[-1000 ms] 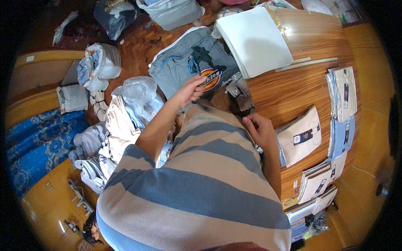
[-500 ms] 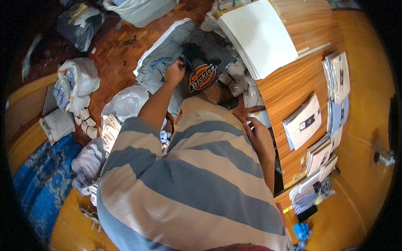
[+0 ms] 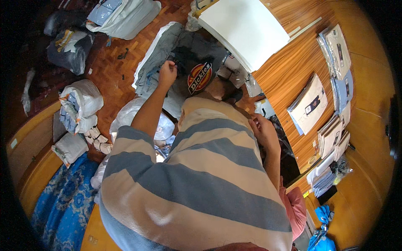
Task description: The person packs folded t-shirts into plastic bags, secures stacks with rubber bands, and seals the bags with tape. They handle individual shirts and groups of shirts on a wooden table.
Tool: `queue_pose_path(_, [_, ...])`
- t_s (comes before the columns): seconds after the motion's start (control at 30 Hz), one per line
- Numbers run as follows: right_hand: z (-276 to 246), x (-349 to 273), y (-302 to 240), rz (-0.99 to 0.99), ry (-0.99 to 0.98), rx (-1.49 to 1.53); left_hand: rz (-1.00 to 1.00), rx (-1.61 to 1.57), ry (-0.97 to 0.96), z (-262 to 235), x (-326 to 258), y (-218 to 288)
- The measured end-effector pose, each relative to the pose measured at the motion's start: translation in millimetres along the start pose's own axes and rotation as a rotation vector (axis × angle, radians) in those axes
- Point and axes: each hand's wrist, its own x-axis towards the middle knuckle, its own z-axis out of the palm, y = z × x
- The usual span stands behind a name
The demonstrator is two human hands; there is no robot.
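My left hand (image 3: 167, 73) reaches forward over the floor. It is closed in a fist on a dark grey garment (image 3: 184, 56) that lies on a spread pile of grey-blue clothing (image 3: 153, 62). A round orange and dark label (image 3: 200, 77) lies just right of that hand. My right hand (image 3: 261, 129) rests curled against the side of my striped shirt (image 3: 201, 175), beside the edge of the wooden table (image 3: 293, 62). Whether it holds anything is hidden.
A stack of white boards (image 3: 243, 25) and several flat packed shirts (image 3: 310, 104) lie on the table. Plastic bags of clothing (image 3: 81, 104) sit on the parquet floor at left, more bags (image 3: 121, 12) at top. A blue rug (image 3: 63, 205) lies lower left.
My left arm has stretched further out from the label to the dark garment and closed on it. My right hand has stayed at my side.
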Motion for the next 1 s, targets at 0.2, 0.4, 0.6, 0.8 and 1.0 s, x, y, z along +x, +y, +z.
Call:
queue_pose_path(0.2, [-4, 15, 4, -0.001, -0.11, 0.042, -0.215, 0.272, -0.131, 7, -6, 16])
queue_pose_path(0.4, [-16, -2, 4, 0.075, -0.094, 0.187, -0.117, -0.046, 0.148, 14, -3, 13])
queue_pose_path(0.6, [-13, 10, -35, -0.204, 0.119, 0.084, 0.136, -0.517, -0.113, -54, -61, 123])
queue_pose_path(0.8, [-38, 32, -117, -0.722, 0.15, 0.088, 0.634, -0.327, -0.92, -115, -141, 293])
queue_pose_path(1.0, [-84, -13, -52, -0.249, -0.344, 0.74, 0.455, -0.474, -0.983, -134, -130, 344])
